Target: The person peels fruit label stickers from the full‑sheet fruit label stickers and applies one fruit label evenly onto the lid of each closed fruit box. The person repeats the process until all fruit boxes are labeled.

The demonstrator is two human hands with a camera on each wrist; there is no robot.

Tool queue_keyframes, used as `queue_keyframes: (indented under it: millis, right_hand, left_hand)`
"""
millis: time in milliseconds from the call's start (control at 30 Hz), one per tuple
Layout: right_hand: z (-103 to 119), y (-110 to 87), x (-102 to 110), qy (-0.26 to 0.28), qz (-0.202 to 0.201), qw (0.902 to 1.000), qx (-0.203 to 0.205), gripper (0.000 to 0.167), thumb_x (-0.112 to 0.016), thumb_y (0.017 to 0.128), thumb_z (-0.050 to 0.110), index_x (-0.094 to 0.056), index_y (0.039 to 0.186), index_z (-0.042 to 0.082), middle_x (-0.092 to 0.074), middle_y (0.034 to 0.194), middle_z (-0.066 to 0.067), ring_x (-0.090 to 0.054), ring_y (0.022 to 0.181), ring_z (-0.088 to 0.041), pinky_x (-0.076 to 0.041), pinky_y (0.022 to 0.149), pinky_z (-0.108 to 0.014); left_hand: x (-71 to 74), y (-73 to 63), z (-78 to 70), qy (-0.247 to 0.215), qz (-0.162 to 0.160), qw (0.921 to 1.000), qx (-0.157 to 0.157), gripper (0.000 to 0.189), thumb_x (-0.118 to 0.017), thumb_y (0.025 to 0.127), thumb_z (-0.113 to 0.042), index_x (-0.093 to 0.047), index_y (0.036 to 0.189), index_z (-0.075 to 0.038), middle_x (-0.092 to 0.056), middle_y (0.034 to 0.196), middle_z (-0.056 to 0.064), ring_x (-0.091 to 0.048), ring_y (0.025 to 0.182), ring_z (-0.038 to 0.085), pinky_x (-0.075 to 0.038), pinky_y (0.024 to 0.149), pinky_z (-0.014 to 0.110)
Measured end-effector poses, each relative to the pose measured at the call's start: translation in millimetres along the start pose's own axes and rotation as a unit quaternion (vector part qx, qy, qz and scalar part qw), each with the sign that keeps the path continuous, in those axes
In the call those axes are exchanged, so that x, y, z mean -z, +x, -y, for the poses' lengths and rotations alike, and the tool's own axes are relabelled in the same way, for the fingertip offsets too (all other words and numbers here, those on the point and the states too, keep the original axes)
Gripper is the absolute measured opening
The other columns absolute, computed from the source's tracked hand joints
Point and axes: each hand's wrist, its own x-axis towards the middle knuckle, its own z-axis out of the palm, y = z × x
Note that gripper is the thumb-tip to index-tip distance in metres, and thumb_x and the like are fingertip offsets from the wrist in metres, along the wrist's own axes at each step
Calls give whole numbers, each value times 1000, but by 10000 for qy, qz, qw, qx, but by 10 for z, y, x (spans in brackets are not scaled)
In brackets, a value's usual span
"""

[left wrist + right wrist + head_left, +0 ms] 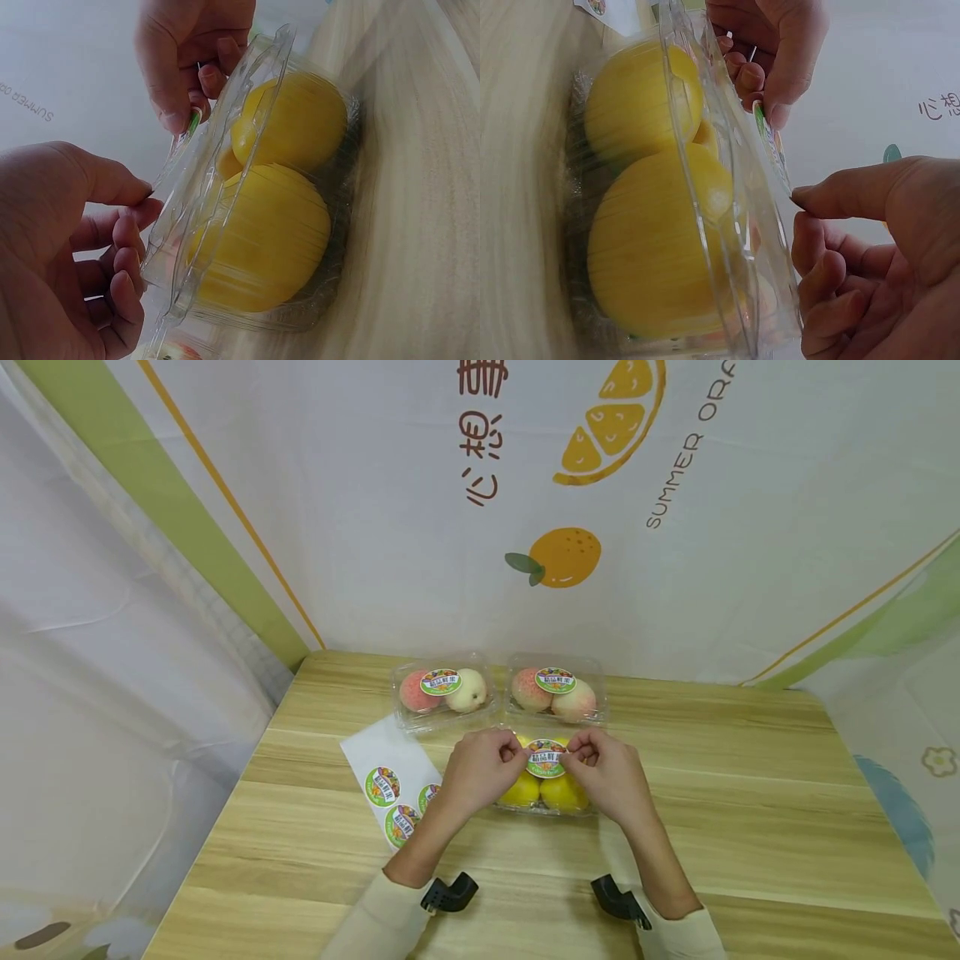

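Note:
Both hands meet over a clear plastic fruit box (pixel 501 810) holding yellow fruit (pixel 564 793). An oval fruit label sticker (pixel 546 758) with a green border and dark lettering is stretched between them at the lid. My left hand (pixel 483 764) pinches the sticker's left edge between thumb and forefinger. On the opposite edge, my right hand (pixel 609 770) has the same thumb-and-finger pinch. Seen from the side in the right wrist view, the sticker (pixel 771 146) stands close over the clear lid (pixel 727 172), and the other fingers are curled near it.
Behind stand two clear boxes of peach-like fruit, the left box (pixel 408 718) and the right box (pixel 596 710), each labelled with a similar sticker. A white sticker sheet (pixel 375 743) lies left, partly under the left forearm. A printed curtain (pixel 405 568) borders the wooden table (pixel 750 793).

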Motion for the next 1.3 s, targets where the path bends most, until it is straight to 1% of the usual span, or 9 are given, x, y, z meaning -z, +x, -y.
queue_keyframes:
  millis: [200, 333, 600, 767, 933, 1300]
  right_hand:
    - [14, -2, -2, -1, 51, 10000, -17, 12, -82, 96, 8, -71, 97, 4, -67, 80, -3, -58, 70, -18, -47, 61, -25]
    - [33, -9, 2, -108, 58, 9999, -30, 11, -81, 96, 9, -71, 97, 5, -67, 79, -3, -56, 68, -16, -45, 60, -26]
    - [19, 0, -28, -327, 6, 9995, 18, 11, -82, 95, 10, -71, 95, 7, -67, 78, -1, -54, 66, -16, -43, 60, -28]
    - [5, -4, -43, -385, -18, 9992, 68, 13, -83, 93, 12, -70, 94, 7, -67, 78, 0, -52, 63, -16, -41, 58, -28]
    - [0, -3, -58, -452, -8, 9990, 12, 14, -83, 93, 12, -70, 94, 8, -67, 77, 1, -52, 62, -16, -41, 57, -29]
    - [25, -22, -76, -749, -89, 9971, 43, 15, -84, 92, 13, -70, 93, 8, -66, 77, 1, -49, 60, -15, -38, 57, -31]
  left_hand:
    - [4, -8, -26, 193, -44, 9998, -88, 21, -78, 97, -18, -73, 77, -16, -57, 68, -9, -49, 59, 7, -41, 54, 25]
    - [-4, -12, -33, 368, -87, 9992, -158, 22, -79, 97, -19, -73, 76, -16, -57, 68, -9, -49, 60, 7, -42, 54, 25]
    - [-25, -21, -47, 902, -326, 9944, -436, 26, -82, 95, -20, -71, 72, -17, -57, 68, -8, -50, 60, 8, -42, 54, 25]
    - [-42, -22, -43, 1079, -297, 9929, -399, 27, -84, 95, -23, -72, 72, -16, -57, 68, -7, -50, 60, 9, -41, 53, 26]
    - [-58, -26, -39, 1221, -262, 9916, -339, 26, -84, 95, -24, -72, 73, -16, -56, 68, -7, -50, 61, 11, -42, 52, 26]
    - [-61, -49, -80, 1468, -389, 9874, -444, 26, -86, 92, -23, -71, 72, -18, -58, 69, -5, -52, 62, 13, -43, 51, 28]
